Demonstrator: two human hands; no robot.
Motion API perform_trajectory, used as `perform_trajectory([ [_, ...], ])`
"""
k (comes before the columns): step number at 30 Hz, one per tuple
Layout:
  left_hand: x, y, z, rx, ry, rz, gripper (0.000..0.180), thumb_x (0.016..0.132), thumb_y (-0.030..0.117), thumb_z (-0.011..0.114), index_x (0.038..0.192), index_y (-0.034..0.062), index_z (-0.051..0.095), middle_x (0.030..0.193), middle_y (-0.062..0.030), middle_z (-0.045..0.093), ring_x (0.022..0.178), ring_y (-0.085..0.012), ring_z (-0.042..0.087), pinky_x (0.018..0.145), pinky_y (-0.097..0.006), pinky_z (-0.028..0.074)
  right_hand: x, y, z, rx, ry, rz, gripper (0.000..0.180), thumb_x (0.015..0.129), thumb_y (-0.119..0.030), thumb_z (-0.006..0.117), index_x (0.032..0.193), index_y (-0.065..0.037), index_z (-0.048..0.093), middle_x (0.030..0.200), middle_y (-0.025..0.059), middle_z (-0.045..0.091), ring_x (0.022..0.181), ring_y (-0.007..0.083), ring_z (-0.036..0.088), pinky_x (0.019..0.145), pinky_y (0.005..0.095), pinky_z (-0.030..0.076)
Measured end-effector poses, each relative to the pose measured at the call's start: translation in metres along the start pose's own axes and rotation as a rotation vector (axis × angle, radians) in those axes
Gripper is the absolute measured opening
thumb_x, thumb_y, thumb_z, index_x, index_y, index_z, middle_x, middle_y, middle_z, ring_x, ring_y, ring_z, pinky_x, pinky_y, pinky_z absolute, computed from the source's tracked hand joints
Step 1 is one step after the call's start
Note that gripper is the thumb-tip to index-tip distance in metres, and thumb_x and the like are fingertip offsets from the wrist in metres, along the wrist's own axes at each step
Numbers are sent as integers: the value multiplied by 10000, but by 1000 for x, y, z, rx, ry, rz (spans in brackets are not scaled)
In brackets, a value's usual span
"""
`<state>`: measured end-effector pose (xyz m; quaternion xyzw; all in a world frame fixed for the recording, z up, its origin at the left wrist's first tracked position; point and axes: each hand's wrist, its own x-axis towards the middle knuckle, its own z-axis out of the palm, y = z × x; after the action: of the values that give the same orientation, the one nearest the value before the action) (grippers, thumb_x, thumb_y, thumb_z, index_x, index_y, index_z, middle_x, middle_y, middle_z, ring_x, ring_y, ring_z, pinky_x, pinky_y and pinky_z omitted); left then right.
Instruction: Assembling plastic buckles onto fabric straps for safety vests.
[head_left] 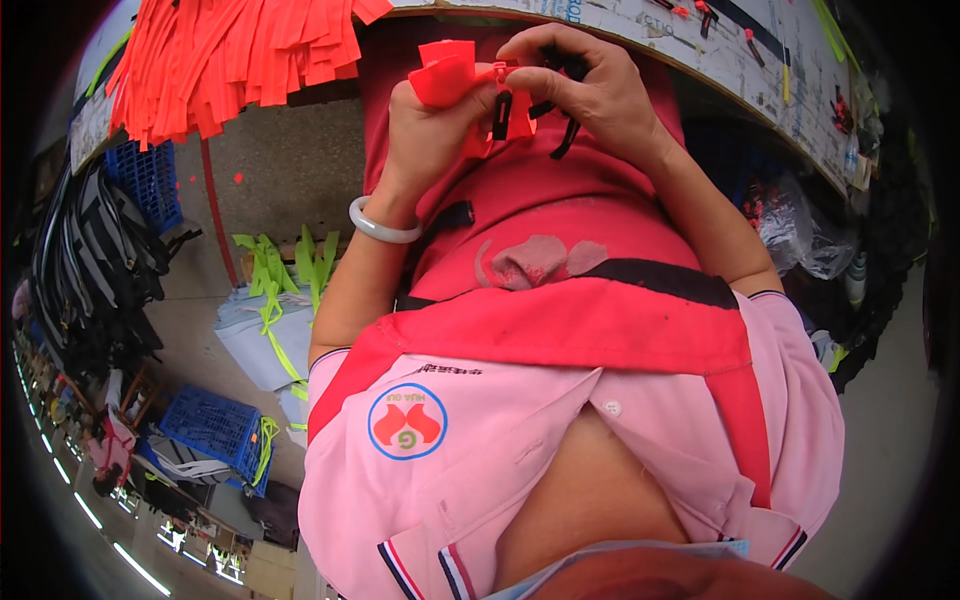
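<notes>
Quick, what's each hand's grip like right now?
Left hand: closed, holding an orange-red strip.
Right hand: closed, holding small black pieces.

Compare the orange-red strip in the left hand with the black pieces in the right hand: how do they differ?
Colour: the orange-red strip is bright, while the black pieces are dark. Shape: the orange-red strip looks broad and folded; the black pieces look narrow. Shared: both are held in front of the red apron.
</notes>
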<state>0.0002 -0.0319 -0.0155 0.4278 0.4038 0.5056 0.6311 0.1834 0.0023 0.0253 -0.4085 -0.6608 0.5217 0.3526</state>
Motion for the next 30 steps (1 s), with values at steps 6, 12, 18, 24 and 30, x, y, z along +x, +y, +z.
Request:
perform_trajectory([
  [6,-3,6,3,186,-43,131,117,847,-22,635,960,-9,660,817,-22,635,673,-78,584,592,-208,466,-6,-4,4,-108,-8,-179,156,831,-81,697,957,-5,643,804,32,626,722,71,593,646,211,491],
  [12,-5,4,1,168,-45,102,123,844,-44,619,958,-13,655,829,-22,634,685,-77,573,593,-206,457,-4,-6,4,-108,-52,-158,160,822,-77,696,954,-15,629,787,54,609,708,107,615,618,230,484],
  [18,-8,4,0,179,-34,88,162,842,-47,615,996,-12,656,850,-28,636,701,-76,575,595,-208,459,-2,-11,3,-274,-72,-242,167,799,-104,717,924,-31,633,778,69,593,669,149,596,596,253,470],
  [24,-2,0,3,109,-25,19,138,834,11,661,970,4,683,750,11,630,631,-46,541,550,-206,436,-6,-5,3,-195,-23,-114,168,810,-114,711,928,-21,636,800,74,620,699,137,613,618,255,484],
  [30,-5,-11,7,216,6,100,154,865,12,632,1012,6,677,842,-13,650,728,-67,586,638,-213,478,-4,2,-1,-249,-58,-119,194,819,-147,712,937,-10,644,793,74,635,725,119,627,644,243,493],
])
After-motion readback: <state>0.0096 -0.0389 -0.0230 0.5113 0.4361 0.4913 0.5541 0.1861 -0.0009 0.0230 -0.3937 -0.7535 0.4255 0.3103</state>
